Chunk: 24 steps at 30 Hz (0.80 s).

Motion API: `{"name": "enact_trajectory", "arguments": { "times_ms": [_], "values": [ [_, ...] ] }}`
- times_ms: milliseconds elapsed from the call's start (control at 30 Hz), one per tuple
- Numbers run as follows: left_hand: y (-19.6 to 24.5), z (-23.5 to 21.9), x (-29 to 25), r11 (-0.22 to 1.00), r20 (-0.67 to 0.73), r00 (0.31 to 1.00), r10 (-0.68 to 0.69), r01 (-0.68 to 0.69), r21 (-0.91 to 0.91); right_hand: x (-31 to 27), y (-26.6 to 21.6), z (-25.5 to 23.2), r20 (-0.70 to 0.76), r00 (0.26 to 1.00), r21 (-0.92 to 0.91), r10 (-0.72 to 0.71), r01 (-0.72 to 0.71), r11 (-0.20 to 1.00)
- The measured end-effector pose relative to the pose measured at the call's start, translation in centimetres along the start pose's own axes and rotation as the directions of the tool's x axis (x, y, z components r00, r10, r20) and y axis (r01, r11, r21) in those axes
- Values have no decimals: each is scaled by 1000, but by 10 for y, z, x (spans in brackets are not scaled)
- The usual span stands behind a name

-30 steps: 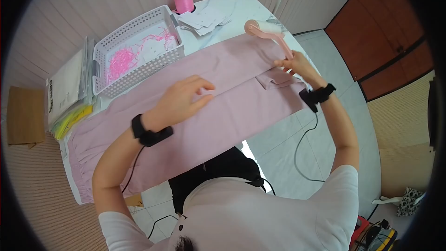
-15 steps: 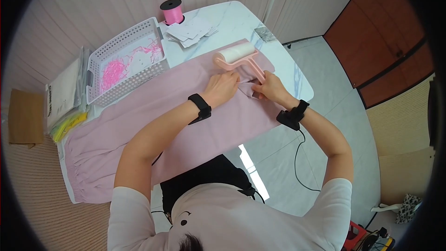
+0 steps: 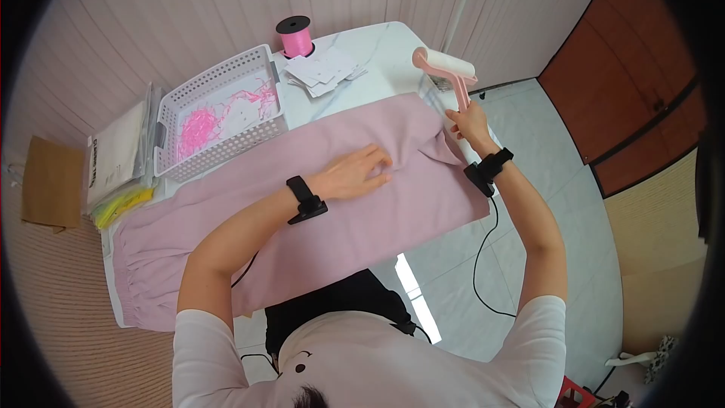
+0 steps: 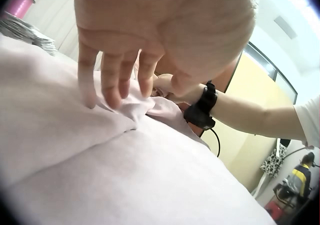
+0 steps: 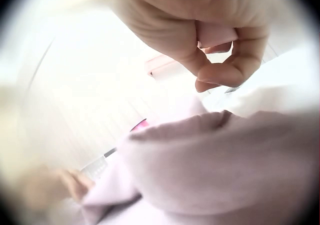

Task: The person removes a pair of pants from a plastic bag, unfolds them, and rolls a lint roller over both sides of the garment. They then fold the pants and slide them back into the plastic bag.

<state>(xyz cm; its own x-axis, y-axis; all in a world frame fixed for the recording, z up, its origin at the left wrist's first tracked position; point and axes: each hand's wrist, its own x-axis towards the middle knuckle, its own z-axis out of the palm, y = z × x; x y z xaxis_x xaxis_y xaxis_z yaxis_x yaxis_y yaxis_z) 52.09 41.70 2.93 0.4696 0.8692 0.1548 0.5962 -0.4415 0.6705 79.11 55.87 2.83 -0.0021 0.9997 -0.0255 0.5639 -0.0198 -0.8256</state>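
A pink garment (image 3: pixel 362 219) with a gathered waistband at its left end lies lengthwise over the table, its right end rumpled and partly folded. My right hand (image 3: pixel 472 125) grips the handle of a lint roller (image 3: pixel 451 65) with a pale pink frame and white roll, held up past the garment's right end. In the right wrist view, thumb and fingers close round the pink handle (image 5: pixel 215 34). My left hand (image 3: pixel 351 171) is over the garment's middle right, fingers loosely bent. In the left wrist view, its fingertips (image 4: pixel 111 101) hang right at the cloth, holding nothing.
A white perforated basket (image 3: pixel 219 75) with pink paper shreds (image 3: pixel 200 130) stands along the back. Beside it are a pink ribbon spool (image 3: pixel 296 39) and white cards (image 3: pixel 321 72). Packaged bags (image 3: pixel 121 155) lie at the left. Cables hang from both wrists.
My right hand has lifted the lint roller away to the upper right. My left hand has drawn back from the fold near the roller. The garment's right end lies differently.
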Motion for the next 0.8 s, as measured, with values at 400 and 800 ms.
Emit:
{"name": "enact_trajectory", "arguments": {
  "times_ms": [400, 800],
  "values": [
    [-61, -36, 7, 796, -261, 879, -400, 474, 377, 24, -17, 57, 169, 967, -186, -192, 222, 957],
    [-28, -57, -7, 832, -488, 869, 84, 209, 514, -36, -54, -13, 148, 965, 279, -217, 170, 945]
  ]
}}
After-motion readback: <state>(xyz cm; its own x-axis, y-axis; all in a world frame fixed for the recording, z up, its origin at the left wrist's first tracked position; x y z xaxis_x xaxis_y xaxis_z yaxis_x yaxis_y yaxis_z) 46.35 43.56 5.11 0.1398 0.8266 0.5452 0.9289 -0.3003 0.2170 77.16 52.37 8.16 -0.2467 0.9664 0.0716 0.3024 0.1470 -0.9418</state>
